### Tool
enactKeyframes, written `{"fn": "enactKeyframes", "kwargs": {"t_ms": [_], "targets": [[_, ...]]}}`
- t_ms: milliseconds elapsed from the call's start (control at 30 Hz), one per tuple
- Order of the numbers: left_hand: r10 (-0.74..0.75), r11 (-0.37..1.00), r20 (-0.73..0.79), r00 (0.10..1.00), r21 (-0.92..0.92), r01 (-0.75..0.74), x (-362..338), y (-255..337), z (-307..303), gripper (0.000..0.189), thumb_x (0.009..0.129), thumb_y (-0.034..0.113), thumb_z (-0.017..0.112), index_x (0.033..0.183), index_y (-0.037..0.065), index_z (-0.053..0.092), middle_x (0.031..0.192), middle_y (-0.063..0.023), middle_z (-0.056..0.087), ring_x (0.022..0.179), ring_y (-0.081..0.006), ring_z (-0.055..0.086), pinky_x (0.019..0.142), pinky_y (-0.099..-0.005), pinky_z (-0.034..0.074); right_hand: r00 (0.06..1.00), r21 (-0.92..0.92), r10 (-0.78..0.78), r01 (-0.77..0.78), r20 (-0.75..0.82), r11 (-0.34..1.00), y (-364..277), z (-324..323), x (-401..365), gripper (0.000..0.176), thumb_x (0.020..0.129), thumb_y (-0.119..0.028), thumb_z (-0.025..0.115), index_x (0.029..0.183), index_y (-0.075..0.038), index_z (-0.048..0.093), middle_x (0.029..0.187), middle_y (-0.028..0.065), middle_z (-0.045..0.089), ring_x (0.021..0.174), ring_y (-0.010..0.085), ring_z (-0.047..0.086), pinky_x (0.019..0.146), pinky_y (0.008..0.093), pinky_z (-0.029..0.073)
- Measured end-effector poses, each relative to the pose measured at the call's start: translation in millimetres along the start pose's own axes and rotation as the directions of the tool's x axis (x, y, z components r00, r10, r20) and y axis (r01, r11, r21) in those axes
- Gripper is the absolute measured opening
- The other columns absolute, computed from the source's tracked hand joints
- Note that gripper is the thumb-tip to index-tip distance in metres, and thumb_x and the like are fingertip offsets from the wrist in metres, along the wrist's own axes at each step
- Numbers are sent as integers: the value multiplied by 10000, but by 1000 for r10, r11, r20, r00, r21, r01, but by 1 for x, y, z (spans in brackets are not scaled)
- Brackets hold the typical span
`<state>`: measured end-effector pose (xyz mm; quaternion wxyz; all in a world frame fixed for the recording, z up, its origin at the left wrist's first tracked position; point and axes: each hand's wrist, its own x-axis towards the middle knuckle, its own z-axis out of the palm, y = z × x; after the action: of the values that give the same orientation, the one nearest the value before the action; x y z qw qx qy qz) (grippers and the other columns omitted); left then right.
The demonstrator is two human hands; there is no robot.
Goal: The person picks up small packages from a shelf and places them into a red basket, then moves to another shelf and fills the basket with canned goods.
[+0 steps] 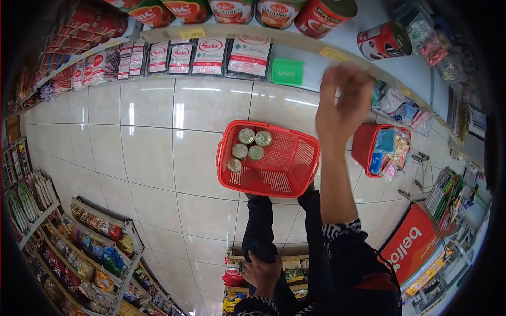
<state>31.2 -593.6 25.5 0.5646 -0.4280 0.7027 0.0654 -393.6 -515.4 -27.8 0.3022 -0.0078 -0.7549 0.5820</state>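
Observation:
My right hand is raised in front of the shelf edge, smeared by motion. Its thumb and fingers look apart, and I see nothing held in them. Closest to it on the upper shelf is a red-labelled can, tilted in view. My left hand rests on my dark-trousered leg with its fingers laid over it, holding nothing. On the floor before my feet stands a red plastic basket. Several small cans stand in its left part, silver lids up.
Large ABC sardine cans line the upper shelf, above Sasa packs and a green tray. A second red basket with packets stands right. Snack racks are lower left, and a red belfood freezer lower right.

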Motion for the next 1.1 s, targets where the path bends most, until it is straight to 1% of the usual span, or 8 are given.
{"fn": "enactKeyframes", "kwargs": {"t_ms": [67, 167, 600, 700, 800, 867, 1000, 1100], "targets": [[-8, 1000, 26, 1000, -8, 8, -1, 3, -6, 1047, 746, 619, 757, 1583, 69, 450, 1295, -264, 655, 1227, -431, 665, 1086, -514, 474, 952, -326, -305, 295, 23, 898, -7, 14, 62, 456, 908, -136, 850, 1289, -17, 629, 1145, 117, 720, 998, 214, 709, 896, 357, 577], [13, 1000, 9, 1000, -5, -13, 3, 5, -5, 1048, 737, 621, 757, 1585, 83, 455, 1289, -262, 654, 1221, -433, 665, 1080, -509, 484, 918, -484, -285, 389, 275, 784, -8, 24, 103, 657, 841, -227, 914, 1390, -46, 602, 1170, 152, 728, 1055, 279, 716, 931, 401, 572], [0, 997, 14, 1000, -80, 1, -3, 4, -16, 1022, 740, 617, 747, 1595, 134, 463, 1326, -247, 638, 1297, -451, 604, 1144, -513, 446, 938, -449, -292, 347, 188, 823, 1, 34, 145, 599, 833, -332, 867, 1301, -33, 644, 1220, 218, 714, 1130, 385, 707, 1035, 452, 539], [12, 999, -25, 1000, -46, -13, -4, 0, -8, 1009, 744, 615, 741, 1597, 149, 467, 1329, -255, 632, 1310, -456, 589, 1157, -513, 433, 986, -352, -53, 107, 160, 930, -19, 35, 196, 704, 921, -294, 745, 1536, -36, 517, 1448, 335, 598, 1323, 438, 616, 1100, 480, 531], [29, 999, -13, 999, -40, -29, -6, 1, -12, 1005, 742, 601, 744, 1592, 139, 473, 1317, -242, 638, 1295, -435, 603, 1146, -507, 437, 866, -625, 185, 172, 464, 761, -30, 44, 239, 628, 964, -395, 668, 1503, -85, 578, 1480, 342, 582, 1343, 434, 600, 1139, 483, 496], [50, 998, -27, 998, -43, -52, -10, 3, -18, 1003, 739, 593, 750, 1588, 134, 476, 1304, -235, 641, 1279, -419, 617, 1132, -504, 445, 604, -573, 211, 501, 768, 648, -36, 58, 257, 625, 993, -461, 604, 1518, -123, 575, 1525, 336, 550, 1403, 425, 567, 1191, 467, 444], [64, 994, -14, 998, -84, -65, -14, 11, -27, 999, 727, 573, 761, 1577, 125, 487, 1274, -219, 647, 1224, -374, 658, 1105, -487, 453, 698, -672, 372, 211, 612, 710, -55, 71, 233, 578, 1057, -466, 522, 1500, -99, 578, 1579, 224, 558, 1460, 373, 535, 1220, 453, 410], [87, 994, -19, 996, -62, -88, -12, 14, -25, 1027, 726, 583, 764, 1596, 135, 452, 1279, -221, 643, 1220, -368, 665, 1132, -495, 426, 820, -733, 223, 306, 527, 608, 22, 63, 256, 548, 1022, -445, 573, 1435, -85, 602, 1471, 279, 611, 1383, 415, 586, 1146, 485, 476]]}}
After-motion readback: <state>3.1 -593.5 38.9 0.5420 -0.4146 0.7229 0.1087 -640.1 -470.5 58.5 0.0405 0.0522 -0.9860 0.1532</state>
